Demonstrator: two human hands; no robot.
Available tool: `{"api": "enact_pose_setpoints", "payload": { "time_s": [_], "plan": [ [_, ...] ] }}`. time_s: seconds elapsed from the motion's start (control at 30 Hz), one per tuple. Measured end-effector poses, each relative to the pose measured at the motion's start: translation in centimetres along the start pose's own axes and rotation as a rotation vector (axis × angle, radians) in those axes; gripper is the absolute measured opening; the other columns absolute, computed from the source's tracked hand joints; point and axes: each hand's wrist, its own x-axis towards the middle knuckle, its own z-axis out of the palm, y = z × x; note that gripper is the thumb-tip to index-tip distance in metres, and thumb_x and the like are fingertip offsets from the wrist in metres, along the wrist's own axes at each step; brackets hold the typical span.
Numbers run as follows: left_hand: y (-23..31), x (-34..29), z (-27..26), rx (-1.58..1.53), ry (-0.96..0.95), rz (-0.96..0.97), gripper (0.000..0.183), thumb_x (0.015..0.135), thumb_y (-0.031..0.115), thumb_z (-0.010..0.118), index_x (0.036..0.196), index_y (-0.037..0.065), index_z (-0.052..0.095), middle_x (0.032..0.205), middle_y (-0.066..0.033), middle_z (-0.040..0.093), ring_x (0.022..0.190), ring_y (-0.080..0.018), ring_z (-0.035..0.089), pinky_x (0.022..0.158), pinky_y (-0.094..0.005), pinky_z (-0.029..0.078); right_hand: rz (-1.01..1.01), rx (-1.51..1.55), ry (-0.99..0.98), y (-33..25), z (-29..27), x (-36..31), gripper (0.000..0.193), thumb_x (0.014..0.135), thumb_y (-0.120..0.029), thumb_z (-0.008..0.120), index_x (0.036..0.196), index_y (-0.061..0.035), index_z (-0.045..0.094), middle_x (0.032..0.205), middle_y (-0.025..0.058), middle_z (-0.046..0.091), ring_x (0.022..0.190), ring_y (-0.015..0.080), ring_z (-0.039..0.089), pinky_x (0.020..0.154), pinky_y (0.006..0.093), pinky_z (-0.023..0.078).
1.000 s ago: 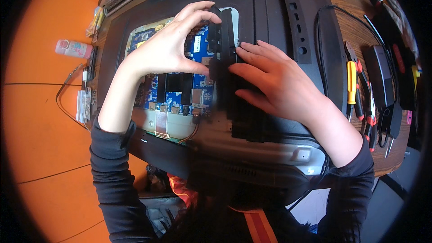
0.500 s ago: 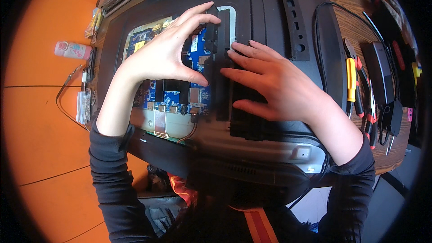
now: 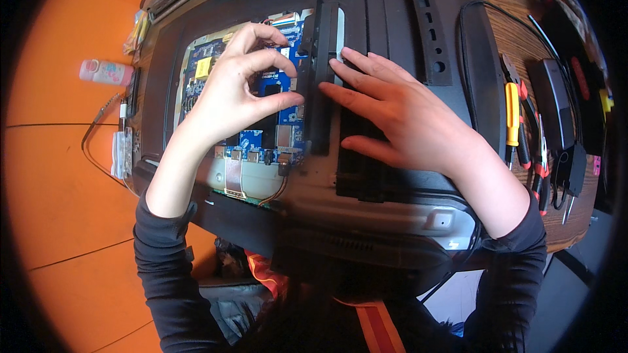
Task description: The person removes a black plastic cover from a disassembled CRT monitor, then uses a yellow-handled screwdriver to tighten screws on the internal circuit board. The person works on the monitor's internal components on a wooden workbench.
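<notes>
A large dark panel (image 3: 386,13), apparently the back of a flat screen, lies on the table, with a blue circuit board (image 3: 250,139) showing in its opening. Along the board's right edge stands a long narrow black strip (image 3: 316,101). Over the board, my left hand (image 3: 239,85) is curved into a C, thumb and fingers apart, with nothing visible between them; its thumb tip comes close to the strip. My right hand (image 3: 409,114) lies with fingers spread on the strip's right side, its fingertips at or near the strip; contact is hard to tell.
A second black strip with holes (image 3: 428,33) lies on the panel at the far right. Beside the panel on the wooden table are a yellow-handled screwdriver (image 3: 511,114), red-and-black pliers (image 3: 540,176), a black power adapter (image 3: 551,101) and a cable (image 3: 463,59). A pink-and-white bottle (image 3: 106,72) is at left.
My left hand has drawn its fingers back from the strip's far end and curled them nearer to me. The black strip now stands more upright. My right hand has barely moved.
</notes>
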Motion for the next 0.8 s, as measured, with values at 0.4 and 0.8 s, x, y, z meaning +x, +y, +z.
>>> {"api": "enact_pose_setpoints", "payload": {
  "time_s": [0.4,0.8],
  "plan": [
    [1.0,-0.1,0.3,0.105,0.084,0.087,0.019,0.073,0.005,0.068,0.092,0.003,0.064,0.103,-0.0090,0.057,0.094,-0.0238,0.057,0.081,-0.0328,0.045,-0.021,0.015,-0.028,0.1,0.0,-0.1,0.057,0.086,-0.038,0.063,0.135,-0.0120,0.047,0.140,0.0167,0.044,0.136,0.0335,0.031,0.112,0.0507,0.026],
    [-0.2,4.2,1.3,-0.001,0.087,-0.290,0.036,0.083,0.036,0.068,0.079,0.000,0.066,0.079,-0.0084,0.057,0.068,-0.0134,0.055,0.061,-0.0267,0.045,-0.024,0.005,-0.003,0.2,0.1,-0.1,0.055,0.085,-0.038,0.064,0.131,-0.0120,0.051,0.138,0.0171,0.045,0.134,0.0351,0.035,0.109,0.0522,0.029]
  ]
}}
